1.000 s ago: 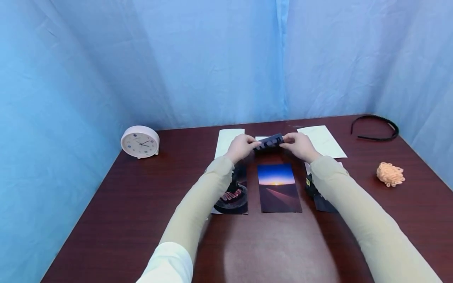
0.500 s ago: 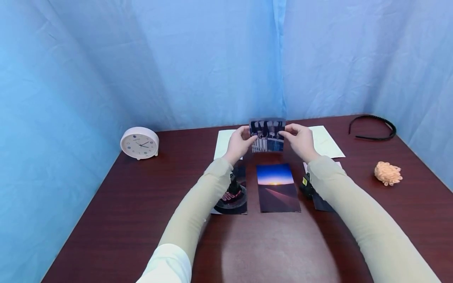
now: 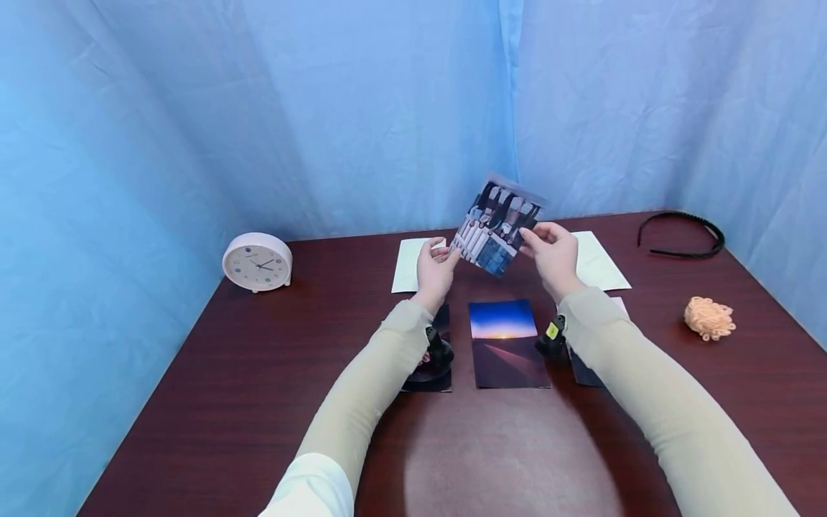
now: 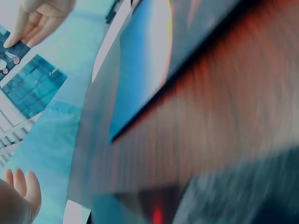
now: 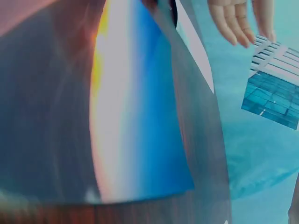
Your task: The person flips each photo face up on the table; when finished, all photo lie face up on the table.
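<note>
My right hand [image 3: 557,260] pinches the right edge of a photo print [image 3: 497,226], which is raised above the back of the table and tilted. The print shows a row of figures, white fence-like bars and a blue patch. My left hand [image 3: 436,269] is beside the print's lower left corner, its fingers relaxed and its thumb close to the edge; whether they touch is unclear. The left wrist view shows the right hand [image 4: 44,21] on the print [image 4: 35,86] and the left hand [image 4: 18,198] apart from it. A sunset photo [image 3: 509,345] lies flat below.
Dark photos lie under my left forearm [image 3: 362,388] and right forearm [image 3: 652,388]. White sheets stand out behind my left hand [image 3: 405,266] and at right [image 3: 601,262]. A clock [image 3: 257,262] is at far left; a black headband [image 3: 685,253] and peach scrunchie [image 3: 708,318] are at right.
The photo print has risen from near the table, turned its picture toward me, and then tilted diagonally. My left hand's fingers have come off it, while the right hand keeps its pinch.
</note>
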`<state>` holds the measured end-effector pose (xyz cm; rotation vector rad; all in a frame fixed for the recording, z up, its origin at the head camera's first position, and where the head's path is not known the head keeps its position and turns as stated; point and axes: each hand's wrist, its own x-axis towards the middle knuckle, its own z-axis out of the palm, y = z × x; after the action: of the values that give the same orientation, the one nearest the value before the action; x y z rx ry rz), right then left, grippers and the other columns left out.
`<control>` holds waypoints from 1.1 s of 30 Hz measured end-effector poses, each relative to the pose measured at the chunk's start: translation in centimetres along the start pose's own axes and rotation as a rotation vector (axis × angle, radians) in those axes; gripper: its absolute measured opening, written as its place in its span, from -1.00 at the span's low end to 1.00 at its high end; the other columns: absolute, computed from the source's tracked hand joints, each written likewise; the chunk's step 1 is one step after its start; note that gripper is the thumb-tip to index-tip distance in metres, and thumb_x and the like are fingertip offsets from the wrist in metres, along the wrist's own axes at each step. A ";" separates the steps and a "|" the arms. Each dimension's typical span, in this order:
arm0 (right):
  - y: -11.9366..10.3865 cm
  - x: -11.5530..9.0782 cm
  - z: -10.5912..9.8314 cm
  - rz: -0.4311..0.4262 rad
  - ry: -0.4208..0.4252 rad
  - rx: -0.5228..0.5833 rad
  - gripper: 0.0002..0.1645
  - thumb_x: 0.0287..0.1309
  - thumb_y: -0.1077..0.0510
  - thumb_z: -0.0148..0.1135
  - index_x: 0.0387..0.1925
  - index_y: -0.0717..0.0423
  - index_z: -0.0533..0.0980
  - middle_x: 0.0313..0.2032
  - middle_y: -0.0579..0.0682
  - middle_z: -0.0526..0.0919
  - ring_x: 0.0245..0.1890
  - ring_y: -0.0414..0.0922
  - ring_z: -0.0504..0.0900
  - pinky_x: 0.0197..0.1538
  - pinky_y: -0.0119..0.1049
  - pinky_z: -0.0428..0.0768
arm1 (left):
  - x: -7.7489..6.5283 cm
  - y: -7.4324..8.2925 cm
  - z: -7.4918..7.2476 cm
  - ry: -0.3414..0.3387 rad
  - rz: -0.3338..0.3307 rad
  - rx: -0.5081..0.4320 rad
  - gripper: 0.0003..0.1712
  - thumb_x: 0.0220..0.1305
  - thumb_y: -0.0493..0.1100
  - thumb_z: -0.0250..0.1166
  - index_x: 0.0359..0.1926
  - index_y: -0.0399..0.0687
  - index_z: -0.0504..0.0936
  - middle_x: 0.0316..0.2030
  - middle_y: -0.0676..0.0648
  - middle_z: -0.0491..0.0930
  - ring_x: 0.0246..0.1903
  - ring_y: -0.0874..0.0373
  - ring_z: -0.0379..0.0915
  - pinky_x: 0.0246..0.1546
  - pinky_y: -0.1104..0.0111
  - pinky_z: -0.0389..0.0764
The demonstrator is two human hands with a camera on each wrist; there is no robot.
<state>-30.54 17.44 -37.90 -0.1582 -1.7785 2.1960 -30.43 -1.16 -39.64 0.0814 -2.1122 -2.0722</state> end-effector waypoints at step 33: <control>0.7 -0.7 -0.6 0.119 -0.019 0.145 -0.83 0.13 0.18 0.29 -0.35 0.05 0.42 -0.47 -0.13 0.54 -0.52 -0.29 0.62 -0.36 -0.47 0.65 | -1.0 -0.1 -0.3 -0.005 -0.017 -0.174 -0.90 0.25 -0.42 0.18 -0.21 -0.29 0.47 -0.43 0.05 0.39 -0.49 0.28 0.42 -0.09 0.13 0.62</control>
<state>-29.84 17.61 -38.82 -0.2167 -1.6508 2.4079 -29.45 -1.28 -39.80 0.0697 -1.9301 -2.2583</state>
